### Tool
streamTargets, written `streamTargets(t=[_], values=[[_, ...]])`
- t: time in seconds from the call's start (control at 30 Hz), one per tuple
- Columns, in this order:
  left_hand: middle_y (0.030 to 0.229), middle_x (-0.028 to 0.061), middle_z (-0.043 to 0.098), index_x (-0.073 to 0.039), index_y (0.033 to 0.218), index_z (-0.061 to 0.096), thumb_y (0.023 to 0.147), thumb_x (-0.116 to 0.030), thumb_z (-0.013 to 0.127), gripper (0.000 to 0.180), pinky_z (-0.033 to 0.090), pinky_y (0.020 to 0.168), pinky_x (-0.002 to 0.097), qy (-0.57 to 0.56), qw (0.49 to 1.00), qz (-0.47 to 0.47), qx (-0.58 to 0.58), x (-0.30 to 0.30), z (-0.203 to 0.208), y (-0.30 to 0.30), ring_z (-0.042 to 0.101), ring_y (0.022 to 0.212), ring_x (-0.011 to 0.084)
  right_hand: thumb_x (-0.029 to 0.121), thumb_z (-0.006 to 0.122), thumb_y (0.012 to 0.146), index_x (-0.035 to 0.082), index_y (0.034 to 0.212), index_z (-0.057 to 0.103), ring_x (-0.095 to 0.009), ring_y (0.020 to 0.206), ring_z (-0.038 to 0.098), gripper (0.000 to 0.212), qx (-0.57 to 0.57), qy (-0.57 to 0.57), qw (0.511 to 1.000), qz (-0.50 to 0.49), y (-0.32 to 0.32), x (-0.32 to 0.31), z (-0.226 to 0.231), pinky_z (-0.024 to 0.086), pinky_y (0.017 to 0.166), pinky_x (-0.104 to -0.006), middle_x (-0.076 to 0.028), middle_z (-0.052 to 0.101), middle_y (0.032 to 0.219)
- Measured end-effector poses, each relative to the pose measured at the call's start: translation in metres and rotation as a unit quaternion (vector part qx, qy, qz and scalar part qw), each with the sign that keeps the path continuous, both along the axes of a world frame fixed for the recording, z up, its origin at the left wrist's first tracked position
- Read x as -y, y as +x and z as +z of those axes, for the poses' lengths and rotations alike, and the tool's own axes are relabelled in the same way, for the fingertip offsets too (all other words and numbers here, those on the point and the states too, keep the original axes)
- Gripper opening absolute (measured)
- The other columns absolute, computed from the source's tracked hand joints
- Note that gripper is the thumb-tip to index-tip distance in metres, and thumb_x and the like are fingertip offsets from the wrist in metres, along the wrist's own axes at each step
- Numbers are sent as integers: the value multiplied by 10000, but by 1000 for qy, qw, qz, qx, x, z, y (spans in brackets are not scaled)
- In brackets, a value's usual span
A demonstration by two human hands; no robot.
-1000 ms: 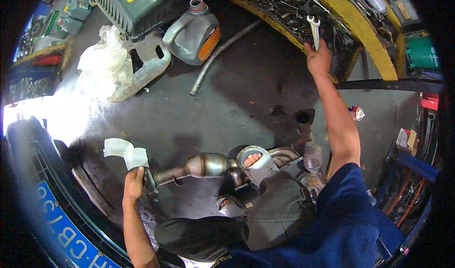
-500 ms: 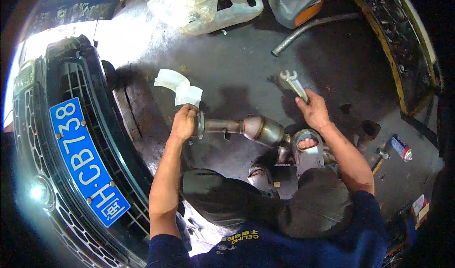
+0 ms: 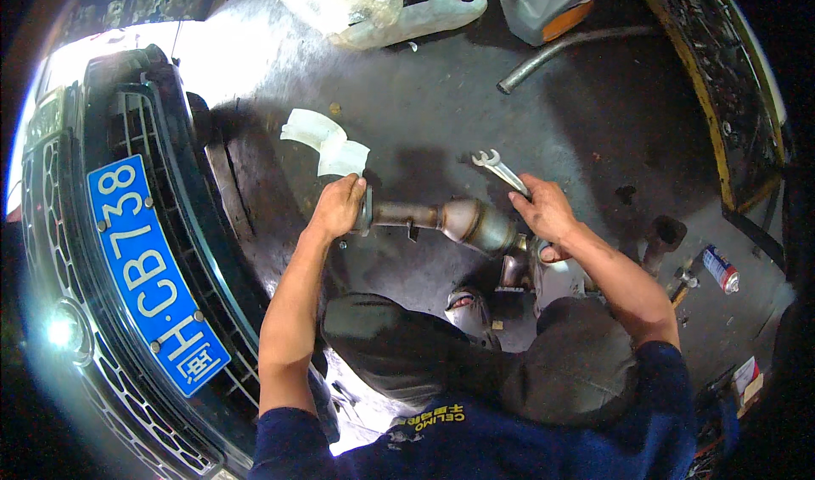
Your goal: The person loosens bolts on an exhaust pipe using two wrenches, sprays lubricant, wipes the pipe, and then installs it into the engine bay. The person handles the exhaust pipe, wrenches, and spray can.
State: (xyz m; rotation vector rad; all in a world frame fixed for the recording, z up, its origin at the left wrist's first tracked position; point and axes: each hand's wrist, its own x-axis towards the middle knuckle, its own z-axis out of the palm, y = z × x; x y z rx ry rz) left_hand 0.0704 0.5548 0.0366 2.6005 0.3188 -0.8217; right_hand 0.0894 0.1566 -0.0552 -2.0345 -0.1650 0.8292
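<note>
An exhaust pipe with a bulging catalytic converter (image 3: 477, 223) lies across the floor in front of my knees. At its left end is a flange (image 3: 365, 211), and my left hand (image 3: 340, 204) is closed on it with the fingers over its far side. My right hand (image 3: 546, 214) is above the pipe's right part, closed around a pair of silver open-ended wrenches (image 3: 503, 173). Their jaws point away and to the left, apart from the pipe. A bent white sheet (image 3: 327, 143) lies on the floor just beyond my left hand.
A car's front bumper with a blue plate (image 3: 160, 272) stands close at left. At the far side are a cut white plastic container (image 3: 441, 17), a grey jug (image 3: 531, 5) and a bent metal tube (image 3: 560, 53). A spray can (image 3: 720, 270) lies at right, near a yellow-edged frame (image 3: 709, 106).
My right hand has brought the wrenches left and nearer, towards the converter. My left hand stays at the flange. The view has shifted slightly.
</note>
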Motion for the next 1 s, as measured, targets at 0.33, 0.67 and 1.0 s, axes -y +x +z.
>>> streamTargets(t=[0.33, 0.67, 1.0], values=[[919, 314, 658, 56, 954, 597, 1078, -359, 456, 456, 475, 820, 534, 40, 996, 81, -23, 5, 2, 0, 627, 931, 522, 266, 623, 979, 62, 1078, 668, -467, 834, 654, 231, 4, 44, 989, 143, 22, -42, 29, 488, 749, -557, -230, 684, 829], [937, 296, 673, 59, 973, 620, 1067, -380, 509, 463, 487, 850, 476, -8, 998, 57, -9, -5, -11, 0, 655, 898, 444, 248, 645, 973, 25, 1054, 664, -458, 775, 649, 238, -25, 35, 989, 138, -4, -39, 11, 483, 713, -535, -239, 678, 803], [954, 320, 661, 62, 965, 627, 1050, -441, 514, 522, 478, 855, 507, 9, 999, 7, 30, -6, 1, -1, 631, 979, 504, 269, 642, 974, -1, 1026, 641, -495, 808, 636, 275, -23, 34, 988, 147, -15, -35, 7, 465, 721, -563, -269, 661, 798]])
